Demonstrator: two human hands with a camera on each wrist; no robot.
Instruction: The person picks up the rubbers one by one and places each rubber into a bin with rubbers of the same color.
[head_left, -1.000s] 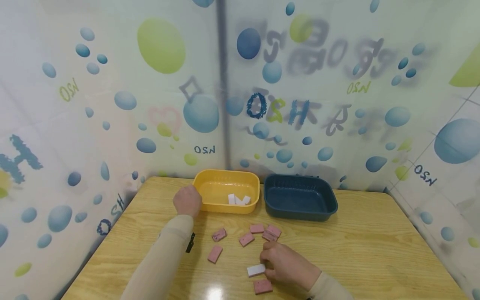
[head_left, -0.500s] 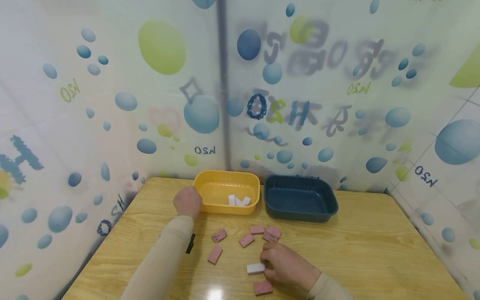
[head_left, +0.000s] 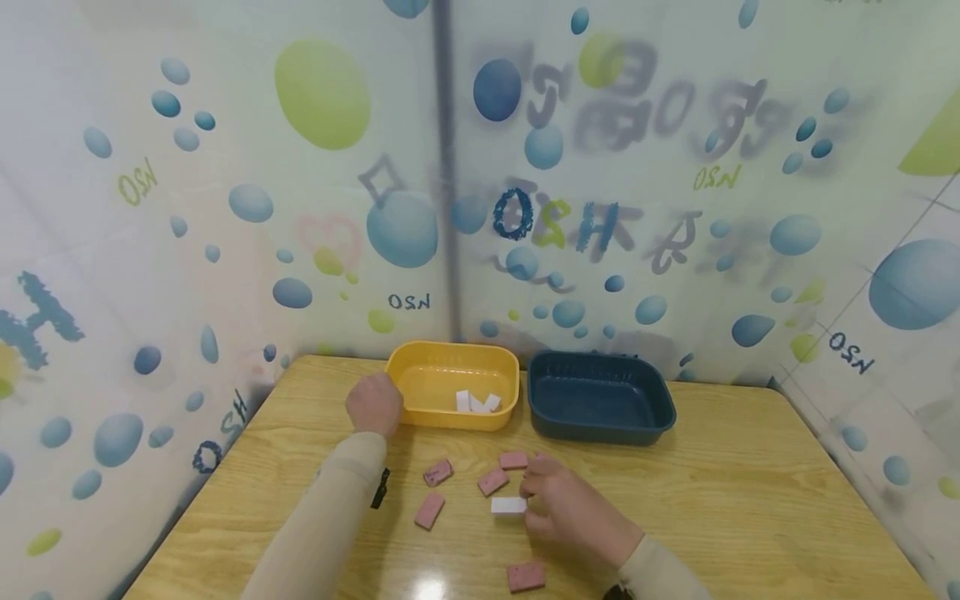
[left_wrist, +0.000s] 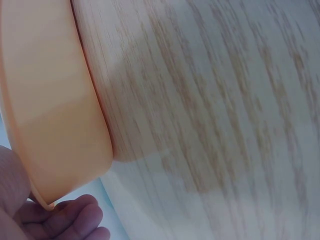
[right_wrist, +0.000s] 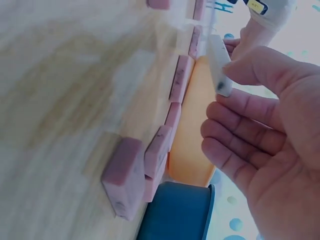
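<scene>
My left hand (head_left: 375, 404) grips the left end of a yellow plastic bin (head_left: 450, 419). In the left wrist view its fingers (left_wrist: 82, 217) curl under the bin's rim at a corner. My right hand (head_left: 577, 510) pinches a small white rectangular block (head_left: 507, 506) between thumb and fingers. Up close, that block (right_wrist: 218, 67) is raised off the table, with a dark spot near its end. Several pink blocks of similar shape lie around it, among them one pink block (head_left: 527, 576) nearer me and another (head_left: 429, 511) to the left. The right hand hides some of them in the head view.
Several white pieces (head_left: 477, 402) lie inside the yellow bin. To its right stands a dark blue bin (head_left: 600, 433) of similar shape, close to the back wall. The wood-grain table (head_left: 750, 500) is bordered by walls covered in patterned sheeting (head_left: 480, 175).
My right hand has lifted the white block and carried it slightly away from me, now covering the pink blocks it was beside. The left hand stays on the bin.
</scene>
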